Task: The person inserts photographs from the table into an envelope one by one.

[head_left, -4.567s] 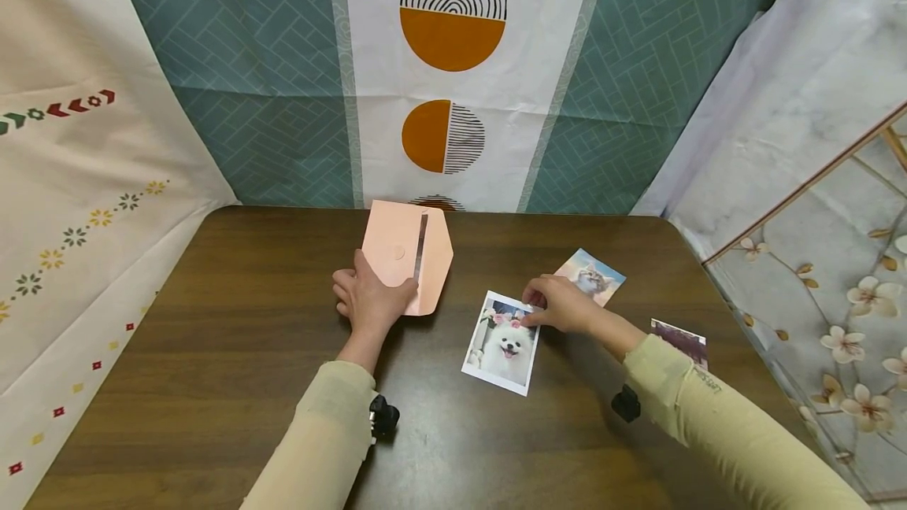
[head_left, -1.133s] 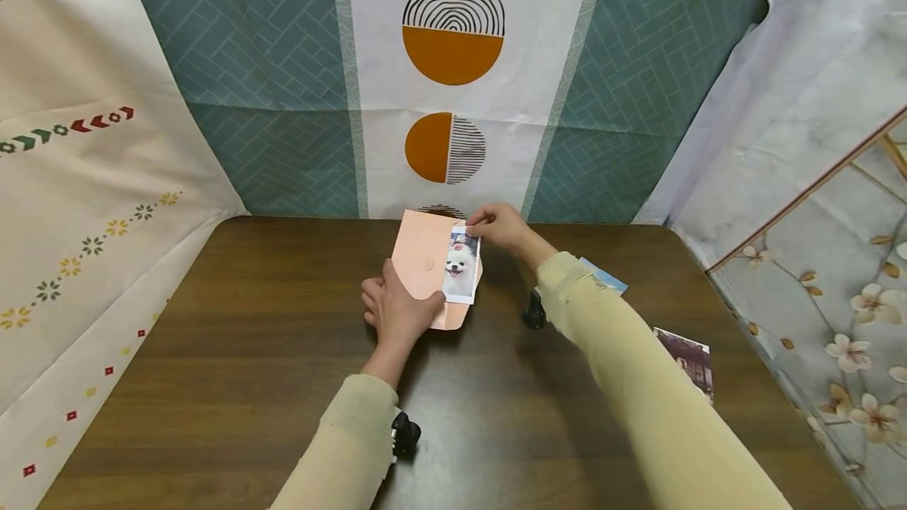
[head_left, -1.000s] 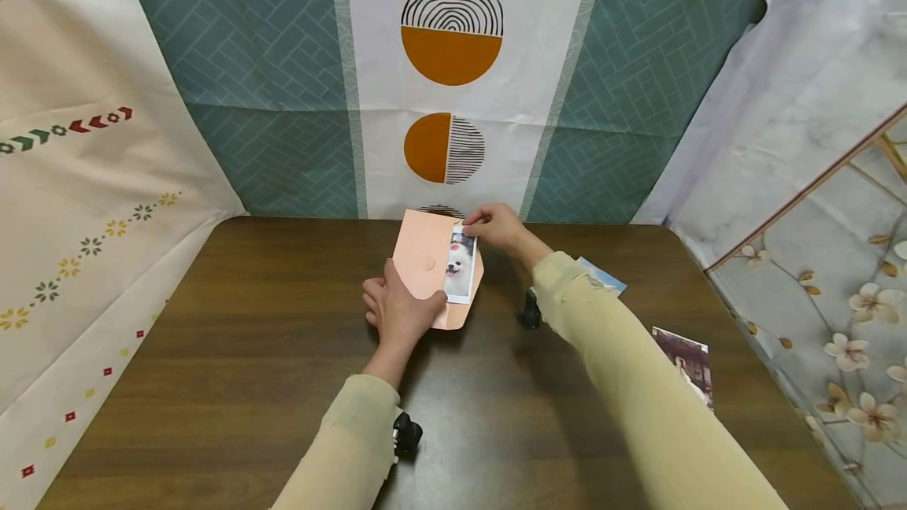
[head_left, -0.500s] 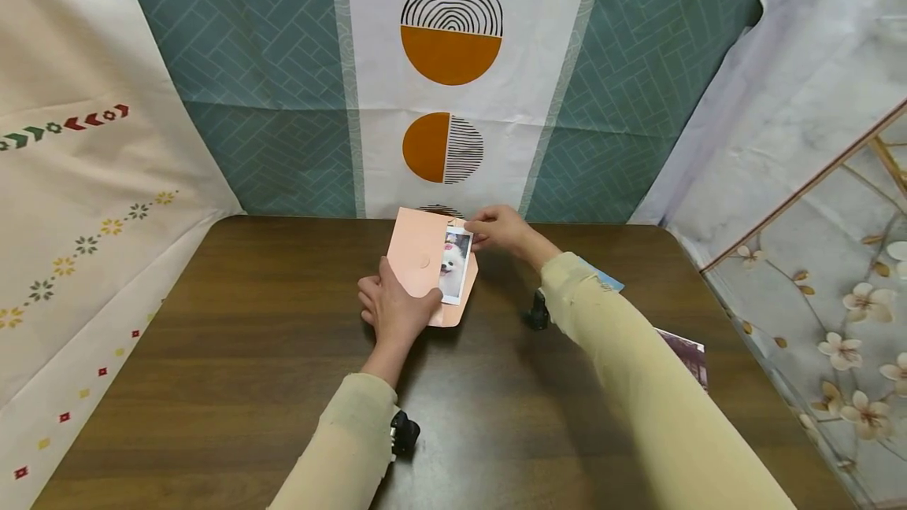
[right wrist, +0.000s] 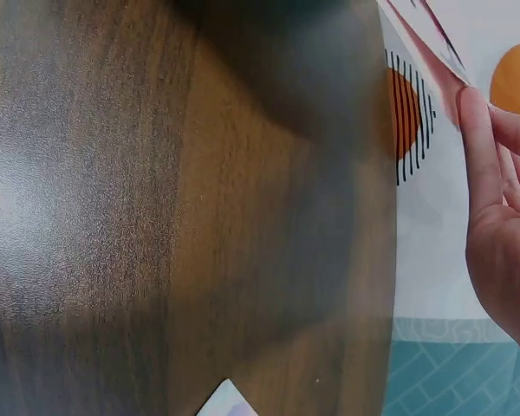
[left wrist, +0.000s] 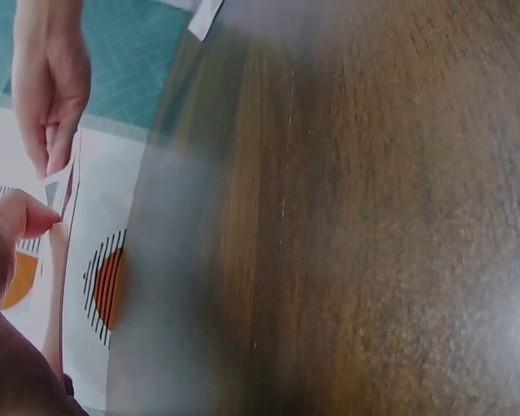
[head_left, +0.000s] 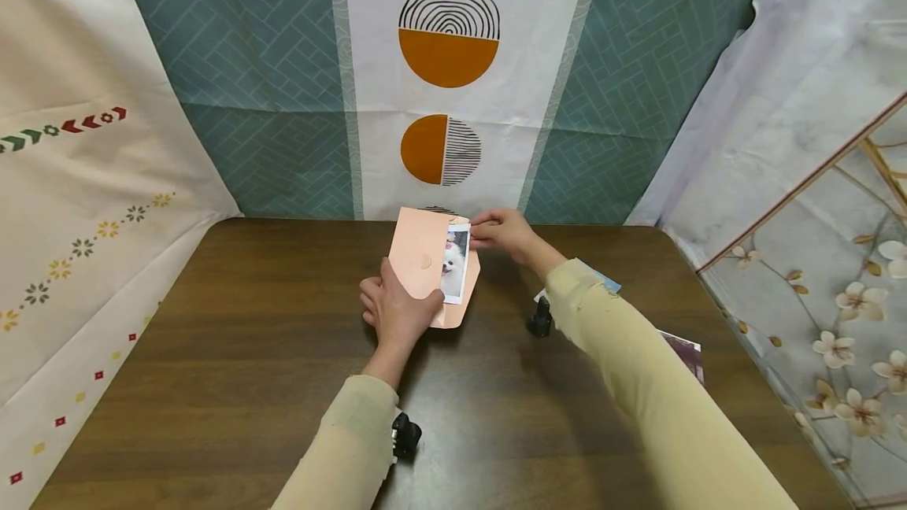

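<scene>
A peach-pink envelope (head_left: 416, 246), its flap spread to the right, is held up near the table's back edge. My left hand (head_left: 399, 307) grips it from the lower left, thumb over the front by the opening. A photo of a white fluffy dog (head_left: 454, 264) sits partly inside the envelope, its right part showing. At the photo's upper right corner my right hand (head_left: 506, 234) pinches with thumb and fingers. The right wrist view shows the right hand (right wrist: 503, 217) against the edge of the envelope (right wrist: 433, 65). The fingers behind the envelope are hidden.
Under the right forearm lies a photo with blue sky (head_left: 607, 282), mostly covered by the sleeve. Farther right a dark purplish photo (head_left: 686, 354) is partly hidden too. Patterned cloths (head_left: 283, 101) hang behind the brown wooden table (head_left: 234, 384) and at both sides.
The dog photo has gone from the table into the envelope opening, carried by my right hand. My left hand has lifted the envelope and shifted it right. Lately the photo sits slightly deeper.
</scene>
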Motion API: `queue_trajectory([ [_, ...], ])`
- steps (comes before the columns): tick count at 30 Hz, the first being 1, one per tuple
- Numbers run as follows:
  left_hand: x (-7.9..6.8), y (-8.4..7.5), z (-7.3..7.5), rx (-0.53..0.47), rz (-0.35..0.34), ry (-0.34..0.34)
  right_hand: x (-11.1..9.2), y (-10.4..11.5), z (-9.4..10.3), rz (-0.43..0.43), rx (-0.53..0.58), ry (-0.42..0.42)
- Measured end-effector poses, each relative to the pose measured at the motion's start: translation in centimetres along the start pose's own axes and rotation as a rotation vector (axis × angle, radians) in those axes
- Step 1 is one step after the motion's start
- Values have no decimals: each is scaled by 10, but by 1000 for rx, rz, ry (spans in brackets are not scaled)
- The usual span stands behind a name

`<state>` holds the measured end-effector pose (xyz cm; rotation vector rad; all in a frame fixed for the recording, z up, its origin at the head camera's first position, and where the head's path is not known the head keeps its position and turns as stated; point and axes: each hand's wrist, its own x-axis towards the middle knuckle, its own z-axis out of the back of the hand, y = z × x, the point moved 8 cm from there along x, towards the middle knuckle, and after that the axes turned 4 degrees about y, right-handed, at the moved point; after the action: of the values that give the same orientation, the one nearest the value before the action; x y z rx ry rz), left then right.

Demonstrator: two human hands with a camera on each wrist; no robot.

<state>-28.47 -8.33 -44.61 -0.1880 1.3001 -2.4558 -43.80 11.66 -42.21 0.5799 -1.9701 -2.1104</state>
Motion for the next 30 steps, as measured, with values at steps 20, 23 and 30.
queue_trajectory([
  [20, -3, -8, -4, 3, -5, 8, 1, -5, -12, -81, -131, 58],
  [23, -5, -10, -3, -3, -7, 3, 3, -4, -15, -83, -118, 49],
  [30, -4, -11, -2, -12, -17, -13, 3, -2, -20, -88, -145, 104],
])
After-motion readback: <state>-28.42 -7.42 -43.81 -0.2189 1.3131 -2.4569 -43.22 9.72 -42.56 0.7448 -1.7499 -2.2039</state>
